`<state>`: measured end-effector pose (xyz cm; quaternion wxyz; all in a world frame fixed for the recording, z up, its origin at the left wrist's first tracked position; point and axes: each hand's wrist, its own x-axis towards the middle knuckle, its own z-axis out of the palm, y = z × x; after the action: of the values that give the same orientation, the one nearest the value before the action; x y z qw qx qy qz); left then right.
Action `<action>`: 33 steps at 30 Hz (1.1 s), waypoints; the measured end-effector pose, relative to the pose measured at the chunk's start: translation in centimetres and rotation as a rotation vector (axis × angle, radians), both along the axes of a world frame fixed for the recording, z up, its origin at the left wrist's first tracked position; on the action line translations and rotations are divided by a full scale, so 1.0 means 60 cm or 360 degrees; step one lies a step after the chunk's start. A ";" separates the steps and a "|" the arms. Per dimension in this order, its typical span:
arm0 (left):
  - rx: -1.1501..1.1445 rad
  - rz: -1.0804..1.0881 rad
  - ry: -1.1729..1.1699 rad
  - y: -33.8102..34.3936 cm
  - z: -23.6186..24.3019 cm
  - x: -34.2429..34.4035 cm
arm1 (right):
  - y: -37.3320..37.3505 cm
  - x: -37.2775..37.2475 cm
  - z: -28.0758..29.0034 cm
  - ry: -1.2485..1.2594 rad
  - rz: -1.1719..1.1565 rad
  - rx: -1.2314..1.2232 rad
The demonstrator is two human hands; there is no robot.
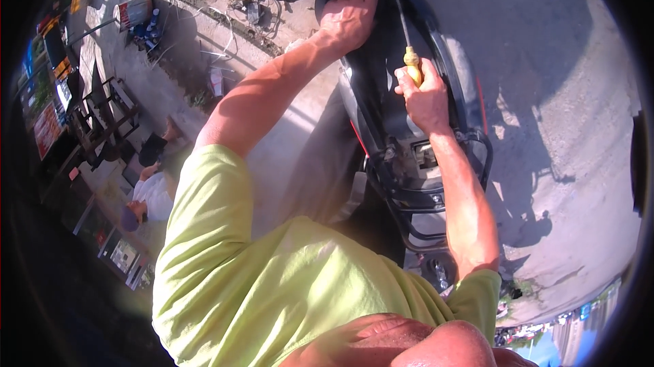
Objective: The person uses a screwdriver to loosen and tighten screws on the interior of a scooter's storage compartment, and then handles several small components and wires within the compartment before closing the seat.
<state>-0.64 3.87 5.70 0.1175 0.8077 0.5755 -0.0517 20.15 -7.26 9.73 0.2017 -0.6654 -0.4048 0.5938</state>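
A motorcycle's long black seat section (381, 74) stretches away from me, with a dark hollow inside its raised rim. At its far end my left hand (349, 16) grips the black rim, fingers bent over it. My right hand (426, 98) is closed around a screwdriver (411, 60) with a yellow handle. The screwdriver's thin metal shaft points away from me, along the hollow's right side. Its tip lies near the far right of the rim, to the right of my left hand; what it touches is too small to tell.
A black tubular rear rack (422, 200) sits at the motorcycle's near end. Grey pavement (545, 94) lies on the right. Several loose wires and small parts (253, 11) lie far left. Another person (153, 193) is at the left, near metal frames and boards.
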 end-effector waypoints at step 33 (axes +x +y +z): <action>0.0034 -0.0040 -0.0196 -0.055 0.037 0.008 | -0.002 0.002 0.002 -0.0113 0.0086 0.0118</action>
<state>-0.17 0.60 7.94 0.1435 0.8178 0.5574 0.0028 20.26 -7.36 9.86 0.1957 -0.6669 -0.4514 0.5596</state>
